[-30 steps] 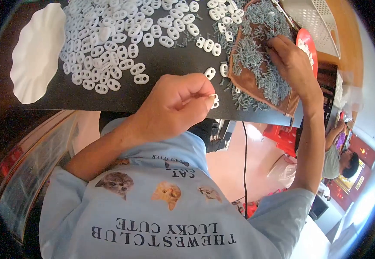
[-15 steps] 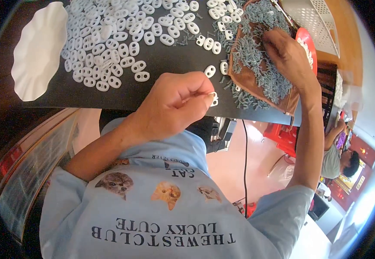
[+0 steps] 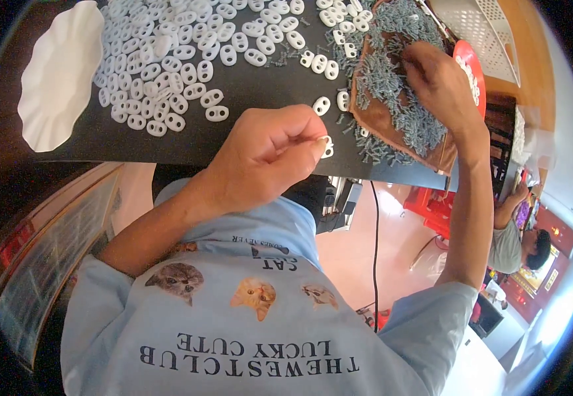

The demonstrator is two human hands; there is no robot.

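My left hand hovers over the near edge of the black table mat, thumb and fingers pinched on one white oval two-hole plastic piece. A heap of the same white pieces covers the mat farther back and to the left. My right hand reaches into a pile of small grey metal parts lying on a brown tray. Its fingertips are bent down into the pile, and whether they hold anything is hidden.
A white wavy-edged paper plate lies at the mat's left end. A white perforated basket and a red round lid stand behind the tray. Another person sits low at the right. A black cable hangs below the table.
My right hand has moved slightly up and farther into the grey pile. My left hand has stayed in place with the white piece.
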